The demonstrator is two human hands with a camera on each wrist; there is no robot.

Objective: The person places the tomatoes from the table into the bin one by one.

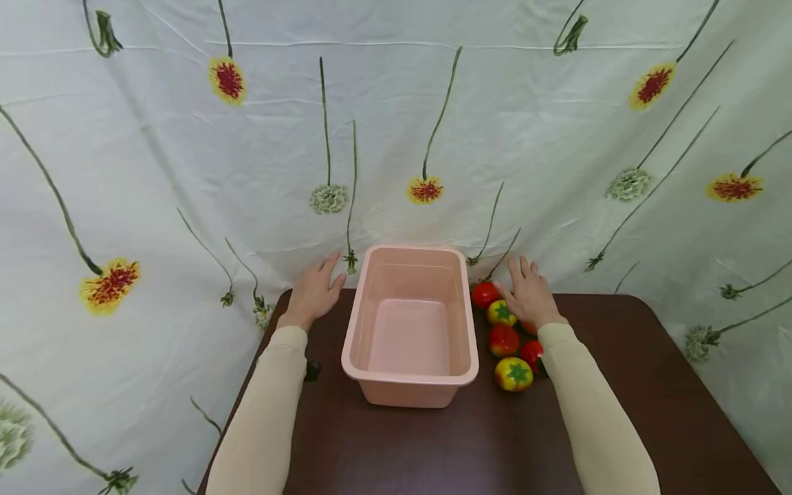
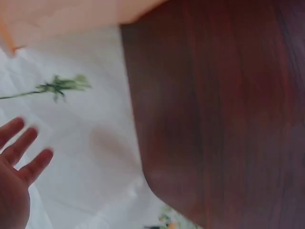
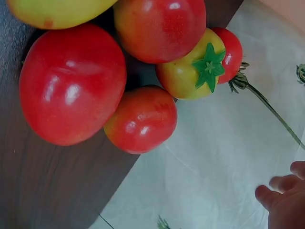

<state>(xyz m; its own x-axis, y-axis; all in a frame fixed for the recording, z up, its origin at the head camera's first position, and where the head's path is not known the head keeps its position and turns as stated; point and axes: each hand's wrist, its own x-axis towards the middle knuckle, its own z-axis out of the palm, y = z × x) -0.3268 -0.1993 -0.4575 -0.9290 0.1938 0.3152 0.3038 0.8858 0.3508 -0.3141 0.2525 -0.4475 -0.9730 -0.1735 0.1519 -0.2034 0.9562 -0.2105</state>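
Observation:
A pink plastic basin (image 1: 411,378) stands on the dark table between my hands, its inside bare. To its left my left hand (image 1: 314,293) hovers with fingers spread, apart from the rim and holding nothing. On the right side, my right hand (image 1: 529,294) is held over the far end of several red and yellow tomatoes, fingers extended and no tomato gripped. Nearest the front lies a yellow tomato (image 1: 513,374) with a green star-shaped top. A red tomato (image 1: 504,340) sits behind it. In the right wrist view a large red tomato (image 3: 71,86) is seen close up, away from the fingers.
The dark brown wooden table (image 1: 619,385) has rounded far corners. A white flower-printed cloth (image 1: 278,137) hangs behind it and at both sides. A small black object (image 1: 312,371) shows beside my left sleeve.

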